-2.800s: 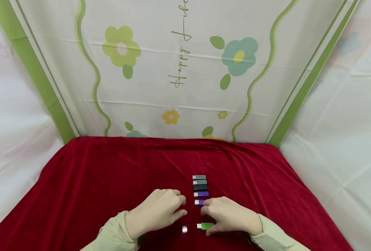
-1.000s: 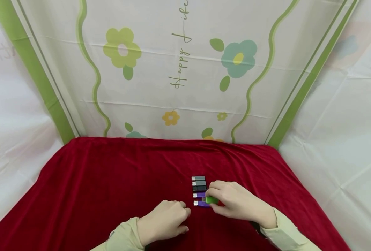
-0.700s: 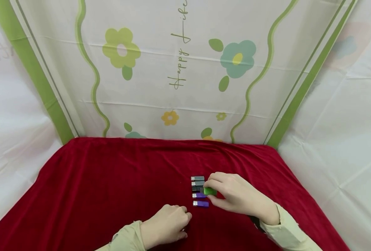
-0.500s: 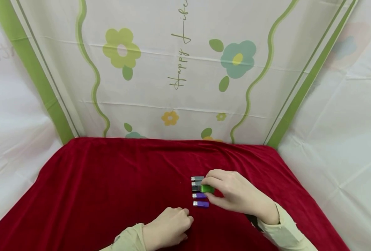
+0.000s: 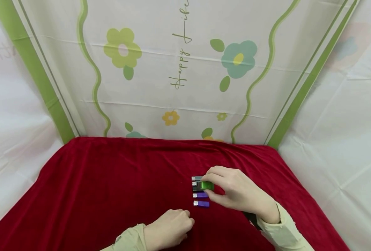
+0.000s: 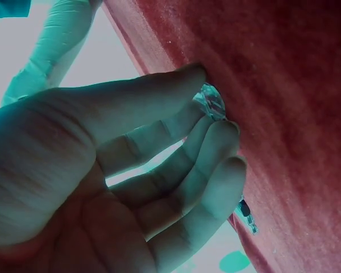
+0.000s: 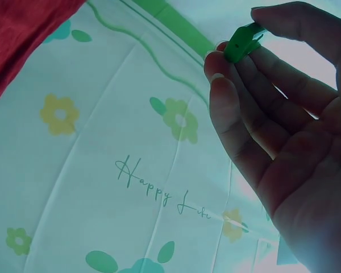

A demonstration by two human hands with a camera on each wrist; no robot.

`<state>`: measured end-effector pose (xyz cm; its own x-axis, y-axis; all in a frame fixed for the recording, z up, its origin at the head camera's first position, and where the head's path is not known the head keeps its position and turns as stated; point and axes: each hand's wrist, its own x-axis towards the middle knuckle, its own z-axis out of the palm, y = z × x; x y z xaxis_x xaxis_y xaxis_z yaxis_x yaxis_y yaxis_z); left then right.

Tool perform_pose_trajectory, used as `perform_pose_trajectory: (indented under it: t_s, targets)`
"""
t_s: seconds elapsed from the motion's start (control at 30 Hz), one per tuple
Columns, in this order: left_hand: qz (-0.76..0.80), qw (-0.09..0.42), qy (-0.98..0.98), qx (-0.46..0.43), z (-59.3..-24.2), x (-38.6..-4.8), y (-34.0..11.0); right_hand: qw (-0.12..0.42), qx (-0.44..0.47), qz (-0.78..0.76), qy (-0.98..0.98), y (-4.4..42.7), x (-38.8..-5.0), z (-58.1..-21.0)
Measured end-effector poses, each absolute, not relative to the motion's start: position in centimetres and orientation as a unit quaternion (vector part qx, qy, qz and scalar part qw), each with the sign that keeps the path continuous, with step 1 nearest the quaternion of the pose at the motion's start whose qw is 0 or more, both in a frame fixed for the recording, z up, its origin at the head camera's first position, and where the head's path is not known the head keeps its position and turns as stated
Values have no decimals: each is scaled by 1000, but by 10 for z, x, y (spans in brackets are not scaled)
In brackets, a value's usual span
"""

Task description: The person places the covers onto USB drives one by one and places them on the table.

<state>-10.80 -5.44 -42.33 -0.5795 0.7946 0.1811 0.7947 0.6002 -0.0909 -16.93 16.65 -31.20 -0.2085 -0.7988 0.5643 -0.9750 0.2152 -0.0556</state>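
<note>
My right hand (image 5: 235,190) pinches a green USB flash drive (image 5: 207,185) between thumb and fingers, above the middle of a row of other drives; the right wrist view shows its green body (image 7: 241,44) at the fingertips. Under it the black drive (image 5: 196,189) and a grey drive (image 5: 194,183) are partly covered. Nearer me lie two purple drives (image 5: 203,204), their metal plugs pointing left. Low in the head view is my left hand (image 5: 169,230), palm hidden. From its wrist, a small clear cap (image 6: 212,102) shows pinched between thumb and fingertips.
Another grey drive (image 5: 196,178) lies at the far end of the row. A red velvet cloth (image 5: 116,188) covers the table. White printed fabric walls (image 5: 154,69) with green edging enclose it on the back and sides.
My right hand has lifted the green flash drive off the cloth and carried it away from me over the row. The cap from the cloth is now in my left hand, which moved slightly nearer me.
</note>
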Motion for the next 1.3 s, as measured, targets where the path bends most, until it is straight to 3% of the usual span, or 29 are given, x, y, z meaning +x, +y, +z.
perform_pose_trajectory:
  t_s: [0.23,0.67,1.1,1.3]
  targets:
    - [-4,142,-871,-470,-424,-109,-56,212,586,210,-753,168,-172,-312]
    - [-66,121,-867,-478,-422,-116,-58,210,582,207,-758,169,-174,-316]
    - [-155,171,-870,-435,-377,-127,-73,212,568,201,-769,170,-174,-314]
    - [-241,230,-837,-433,-359,-129,-84,211,570,206,-767,169,-174,-314]
